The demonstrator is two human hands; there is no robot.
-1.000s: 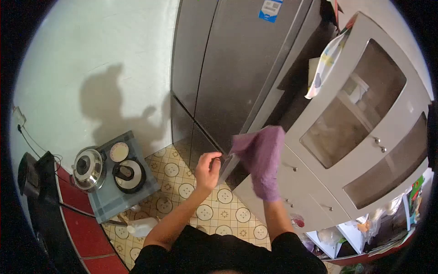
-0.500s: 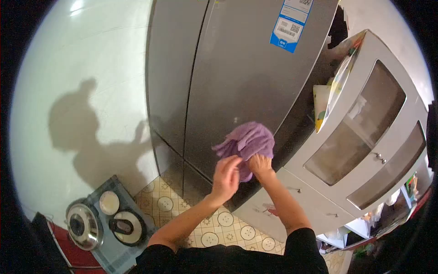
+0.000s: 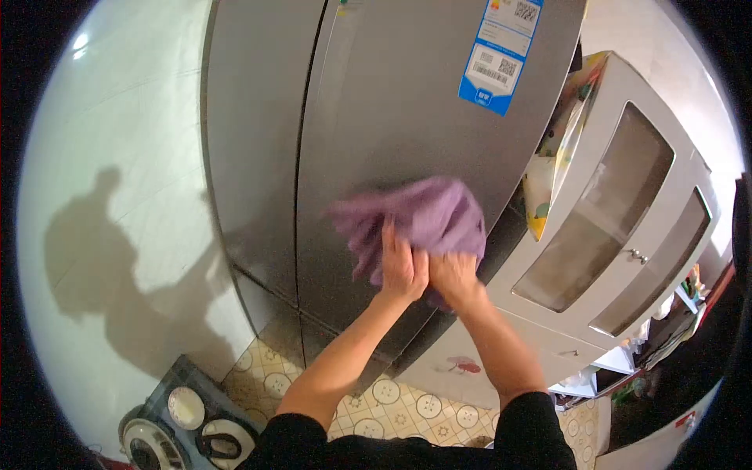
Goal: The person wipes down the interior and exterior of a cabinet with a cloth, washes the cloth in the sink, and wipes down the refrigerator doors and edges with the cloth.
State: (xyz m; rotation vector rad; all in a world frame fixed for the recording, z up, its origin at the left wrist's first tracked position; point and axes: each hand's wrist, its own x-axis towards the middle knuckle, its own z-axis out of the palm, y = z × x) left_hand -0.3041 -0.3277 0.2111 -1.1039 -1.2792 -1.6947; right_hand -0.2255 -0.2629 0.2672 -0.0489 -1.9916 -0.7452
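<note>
A crumpled purple cloth hangs in front of the lower part of a grey refrigerator door, its left edge smeared by motion. My right hand is closed around the cloth's lower right part, the fingertips hidden in the folds. Close beside it, my left hand grips the lower middle of the cloth, one finger stretched up along the fabric. A blue and white label is stuck high on the door. Whether the cloth touches the door, I cannot tell.
To the right stands a pale cabinet with glazed doors. At lower left, a low glass-topped table bears a pot with a metal lid, a whitish dish and a dark-handled lid. Patterned tiles cover the floor.
My left hand has moved up and right onto the cloth, beside my right hand. The cloth has spread out wider to the left. The view has shifted slightly.
</note>
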